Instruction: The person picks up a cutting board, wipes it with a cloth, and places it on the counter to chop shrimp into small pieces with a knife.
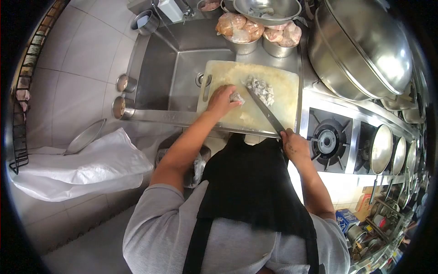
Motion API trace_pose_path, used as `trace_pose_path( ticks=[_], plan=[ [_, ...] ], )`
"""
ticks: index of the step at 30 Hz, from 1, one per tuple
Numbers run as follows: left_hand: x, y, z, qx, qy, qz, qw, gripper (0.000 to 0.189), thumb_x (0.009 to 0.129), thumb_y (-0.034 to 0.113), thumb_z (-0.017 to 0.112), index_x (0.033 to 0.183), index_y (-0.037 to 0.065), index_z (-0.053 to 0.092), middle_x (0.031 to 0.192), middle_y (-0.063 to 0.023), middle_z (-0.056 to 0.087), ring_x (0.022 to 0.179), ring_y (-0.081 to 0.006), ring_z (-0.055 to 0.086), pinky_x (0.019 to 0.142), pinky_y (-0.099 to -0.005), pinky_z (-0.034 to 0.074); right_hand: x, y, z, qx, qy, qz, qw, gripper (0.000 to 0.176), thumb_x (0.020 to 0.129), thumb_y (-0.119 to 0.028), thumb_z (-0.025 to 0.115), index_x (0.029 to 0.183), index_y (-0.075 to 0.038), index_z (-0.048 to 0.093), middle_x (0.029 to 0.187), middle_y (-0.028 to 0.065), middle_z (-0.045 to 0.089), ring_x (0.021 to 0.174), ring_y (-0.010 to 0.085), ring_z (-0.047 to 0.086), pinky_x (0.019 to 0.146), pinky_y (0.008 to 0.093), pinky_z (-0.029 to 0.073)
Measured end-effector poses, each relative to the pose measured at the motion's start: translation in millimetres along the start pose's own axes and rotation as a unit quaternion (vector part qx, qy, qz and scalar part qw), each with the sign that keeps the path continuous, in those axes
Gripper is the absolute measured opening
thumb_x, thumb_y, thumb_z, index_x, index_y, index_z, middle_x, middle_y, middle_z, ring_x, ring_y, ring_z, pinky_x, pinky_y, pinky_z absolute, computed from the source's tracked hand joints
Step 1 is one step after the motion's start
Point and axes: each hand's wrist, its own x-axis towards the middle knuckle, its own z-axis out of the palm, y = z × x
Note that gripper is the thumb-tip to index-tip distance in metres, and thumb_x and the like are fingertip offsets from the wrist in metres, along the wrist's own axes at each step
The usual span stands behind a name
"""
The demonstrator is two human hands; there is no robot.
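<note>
A pale cutting board (283, 100) lies across the steel sink (159, 68). My left hand (221, 101) rests on the board and grips a small pale piece of meat (237, 97). My right hand (294, 145) holds a long knife (264, 109) by its handle at the board's near edge; the blade runs up toward the piece, its tip close to a pile of chopped meat (261, 88) in the middle of the board.
Steel bowls of bagged raw meat (239, 28) stand behind the board. A big lidded pot (365, 45) sits at the right, gas burners (327, 140) and hanging pans (381, 148) beside it. A white sack (77, 169) and small cups (122, 107) lie left.
</note>
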Motion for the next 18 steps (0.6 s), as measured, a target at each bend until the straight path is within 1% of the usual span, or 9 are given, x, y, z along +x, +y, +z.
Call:
trace_pose_path(
  ticks=[1,5,7,8,10,14,16,17,18],
  plan=[
    [0.6,4.8,5.0,-0.018,0.048,-0.072,0.996,0.049,0.071,0.028,0.087,0.108,0.007,0.063,0.1,-0.0087,0.063,0.099,-0.0312,0.061,0.088,-0.0394,0.049,1.3,-0.9,2.6,0.0,0.012,0.012,1.0,0.036,0.105,-0.037,0.043,0.097,-0.007,0.062,0.078,0.0224,0.069,0.076,0.0421,0.069,0.07,0.0507,0.055],
    [3.5,-2.8,25.4,0.039,0.103,-0.03,0.993,0.046,0.07,0.03,0.088,0.101,0.007,0.064,0.095,-0.008,0.064,0.093,-0.0315,0.062,0.084,-0.0398,0.05,2.5,-4.1,-0.5,-0.022,0.0,0.03,0.999,0.037,0.105,-0.038,0.042,0.099,-0.007,0.061,0.079,0.0215,0.07,0.075,0.0409,0.07,0.069,0.0493,0.055],
    [2.1,-10.6,28.1,-0.018,0.123,0.074,0.99,0.039,0.07,0.023,0.086,0.099,0.008,0.064,0.099,-0.0089,0.063,0.097,-0.0323,0.06,0.085,-0.0425,0.049,2.9,-6.0,-2.0,-0.036,-0.01,0.035,0.999,0.037,0.105,-0.039,0.042,0.1,-0.008,0.061,0.079,0.0209,0.07,0.076,0.0402,0.071,0.069,0.0489,0.056],
    [1.7,-9.1,22.5,-0.019,0.123,0.074,0.99,0.039,0.07,0.023,0.086,0.099,0.008,0.064,0.099,-0.0089,0.063,0.097,-0.0323,0.06,0.085,-0.0425,0.049,3.1,-7.2,-2.7,-0.037,-0.011,0.035,0.999,0.037,0.105,-0.039,0.042,0.1,-0.008,0.061,0.079,0.0209,0.07,0.076,0.0402,0.071,0.069,0.0489,0.056],
    [1.5,-5.7,11.7,-0.028,0.104,0.178,0.978,0.035,0.076,0.023,0.083,0.1,0.006,0.065,0.1,-0.009,0.062,0.1,-0.032,0.06,0.088,-0.0404,0.049,3.0,-9.4,-3.9,-0.047,-0.003,0.043,0.998,0.037,0.105,-0.04,0.042,0.099,-0.009,0.061,0.08,0.0201,0.071,0.076,0.0397,0.071,0.069,0.0484,0.057],
    [8.2,-14.5,19.4,-0.049,0.091,0.172,0.98,0.032,0.078,0.021,0.08,0.102,0.005,0.066,0.103,-0.0105,0.061,0.103,-0.0327,0.06,0.09,-0.0412,0.048,7.6,-7.3,-1.3,-0.055,0.012,0.057,0.997,0.038,0.105,-0.04,0.042,0.096,-0.008,0.061,0.08,0.02,0.071,0.076,0.0394,0.071,0.068,0.0483,0.057],
    [13.5,-8.6,29.6,-0.017,0.089,0.093,0.992,0.033,0.079,0.021,0.079,0.104,0.005,0.067,0.106,-0.0122,0.061,0.103,-0.0335,0.059,0.089,-0.0414,0.048,9.4,-3.9,-3.3,-0.035,0.029,0.058,0.997,0.038,0.105,-0.039,0.043,0.095,-0.008,0.062,0.08,0.0206,0.07,0.077,0.0402,0.07,0.069,0.05,0.056],
    [14.8,-1.6,31.5,-0.018,0.089,0.093,0.992,0.033,0.079,0.021,0.079,0.104,0.005,0.067,0.106,-0.0122,0.061,0.103,-0.0335,0.059,0.089,-0.0414,0.048,9.0,-3.2,-5.4,-0.035,0.029,0.058,0.997,0.038,0.105,-0.039,0.043,0.095,-0.008,0.062,0.08,0.0206,0.07,0.077,0.0402,0.07,0.069,0.05,0.056],
    [15.6,6.1,33.9,-0.01,0.084,0.056,0.995,0.033,0.079,0.022,0.079,0.104,0.005,0.067,0.107,-0.0128,0.061,0.103,-0.034,0.059,0.09,-0.0417,0.048,8.0,-2.9,-9.2,-0.021,0.034,0.052,0.998,0.036,0.105,-0.037,0.044,0.095,-0.007,0.062,0.08,0.0211,0.07,0.077,0.041,0.07,0.069,0.0508,0.055]
  ],
)
